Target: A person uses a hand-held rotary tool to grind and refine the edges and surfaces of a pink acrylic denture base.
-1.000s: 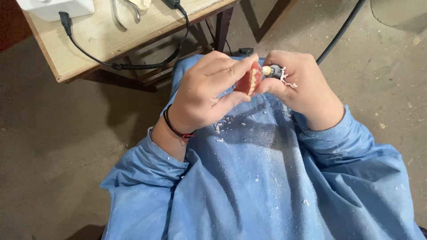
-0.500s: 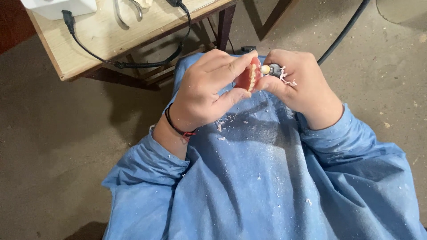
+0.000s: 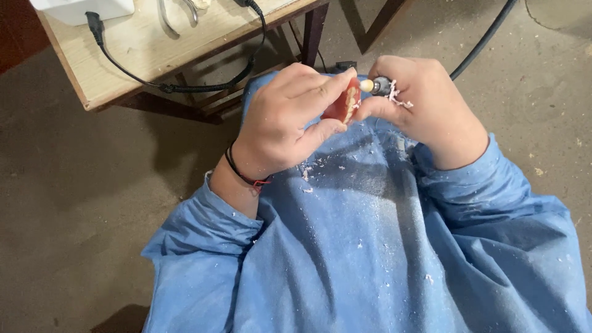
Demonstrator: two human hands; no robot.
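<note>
The person wears a loose, light blue smock of thin cloth, with long sleeves that bunch into folds just behind each wrist. White flecks and dust speckle its front and both sleeves, thickest down the middle. The left hand [image 3: 287, 120] and right hand [image 3: 425, 108] are bare; a dark cord band [image 3: 239, 174], perhaps with a red bit, circles the left wrist.
</note>
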